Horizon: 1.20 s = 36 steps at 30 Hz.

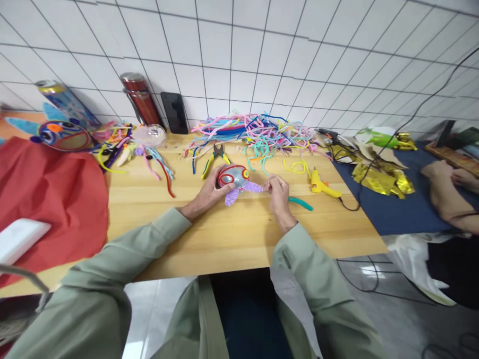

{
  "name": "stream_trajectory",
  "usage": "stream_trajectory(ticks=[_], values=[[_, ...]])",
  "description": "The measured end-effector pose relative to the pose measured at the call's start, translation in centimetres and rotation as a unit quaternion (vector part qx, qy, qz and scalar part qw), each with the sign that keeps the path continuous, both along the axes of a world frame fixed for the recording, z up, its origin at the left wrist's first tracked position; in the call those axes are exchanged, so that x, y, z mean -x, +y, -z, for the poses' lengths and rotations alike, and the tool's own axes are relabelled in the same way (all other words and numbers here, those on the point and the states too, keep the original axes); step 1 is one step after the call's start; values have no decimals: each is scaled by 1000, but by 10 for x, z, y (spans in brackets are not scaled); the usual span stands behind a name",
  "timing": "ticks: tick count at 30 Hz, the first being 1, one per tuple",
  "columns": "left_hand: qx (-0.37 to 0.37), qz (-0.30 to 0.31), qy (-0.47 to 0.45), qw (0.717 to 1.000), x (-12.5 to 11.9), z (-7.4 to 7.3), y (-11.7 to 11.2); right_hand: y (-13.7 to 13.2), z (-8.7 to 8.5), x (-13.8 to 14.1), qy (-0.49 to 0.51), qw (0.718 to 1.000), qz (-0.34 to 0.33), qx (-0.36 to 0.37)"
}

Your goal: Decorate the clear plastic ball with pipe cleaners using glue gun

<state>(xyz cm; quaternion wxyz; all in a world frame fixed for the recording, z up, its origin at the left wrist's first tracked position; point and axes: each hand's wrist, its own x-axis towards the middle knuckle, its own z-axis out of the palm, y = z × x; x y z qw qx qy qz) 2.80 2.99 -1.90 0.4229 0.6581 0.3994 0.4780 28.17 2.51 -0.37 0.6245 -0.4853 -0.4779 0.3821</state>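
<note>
My left hand (213, 194) is closed around a clear, rounded craft figure (235, 175), outlined in red pipe cleaner with a yellow ring on its right side. Two purple pipe-cleaner fins (253, 187) stick out from its lower side, one downward and one to the right. The fingers of my right hand (277, 192) pinch at the tip of the right fin; the exact grip is partly hidden. A teal handle (301, 203) lies beside that hand, its other end out of sight. Just behind the figure rest pliers with yellow-and-blue handles (215, 158).
Behind lies a heap of coloured pipe cleaners (254, 127). A yellow glue gun (322, 185) with its cord is at right, near gold foil (385, 179). A phone (174, 112), red flask (142, 99), can (69, 102) and finished-looking craft figure (65, 135) stand left. Another person's arm (445, 194) is far right.
</note>
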Motion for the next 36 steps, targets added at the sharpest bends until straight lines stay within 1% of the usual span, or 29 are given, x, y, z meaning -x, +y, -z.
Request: stream_trajectory(ticks=[3, 6, 11, 15, 18, 22, 25, 27, 29, 33, 36], values=[[-7, 0, 10, 1000, -1, -3, -2, -4, -6, 1, -5, 1000, -1, 4], [-8, 6, 13, 1000, -1, -6, -5, -7, -9, 0, 5, 1000, 11, 8], [-5, 22, 10, 1000, 0, -6, -10, -15, -5, -4, 23, 999, 35, 22], [-7, 13, 11, 1000, -1, -2, -10, -20, -2, -5, -12, 998, 39, 40], [-23, 6, 13, 1000, -2, 2, -10, -24, -1, -4, -50, 998, 19, 39], [-37, 4, 14, 999, -4, 6, -9, -28, -2, -1, -65, 997, -39, 15], [-37, 1, 11, 999, -7, 9, -6, -28, -1, 1, -70, 993, -92, 24], [-47, 2, 18, 999, -8, 11, -5, -27, 1, 1, -91, 989, -111, 34], [-57, 9, 26, 998, -8, 12, -4, -25, 4, 1, -113, 987, -106, 42], [-79, 30, 38, 996, -6, 12, -7, -21, 10, -1, -126, 988, -69, 57], [-102, 19, 38, 994, -5, 13, -8, -20, 9, 0, -138, 985, -84, 58]])
